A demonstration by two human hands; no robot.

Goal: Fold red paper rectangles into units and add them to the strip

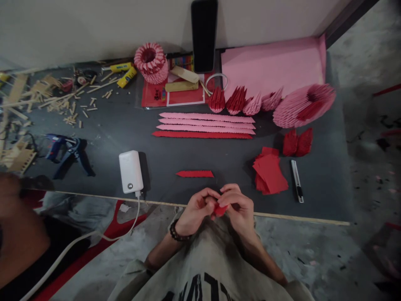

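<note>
Folding a small red paper piece (pixel 219 209) between both hands at the near edge of the worktop (pixel 103 138).

Left hand (pixel 196 209) and right hand (pixel 238 205) meet at about 6 o'clock, each grip pinched on the red piece, which sits between the fingertips and just above the lap; its exact fold is hard to read, being mostly hidden by fingers. A finished red strip (pixel 194 173) lies at 12 o'clock from the hands, a stack of red paper squares (pixel 270 170) and a utility knife (pixel 297 180) at 2 o'clock, and a white power bank (pixel 130 171) at 10 o'clock. To fold well, I judge the edges should be lined up squarely before creasing, with the thumbs pressing the crease flat so it matches the other units.
</note>
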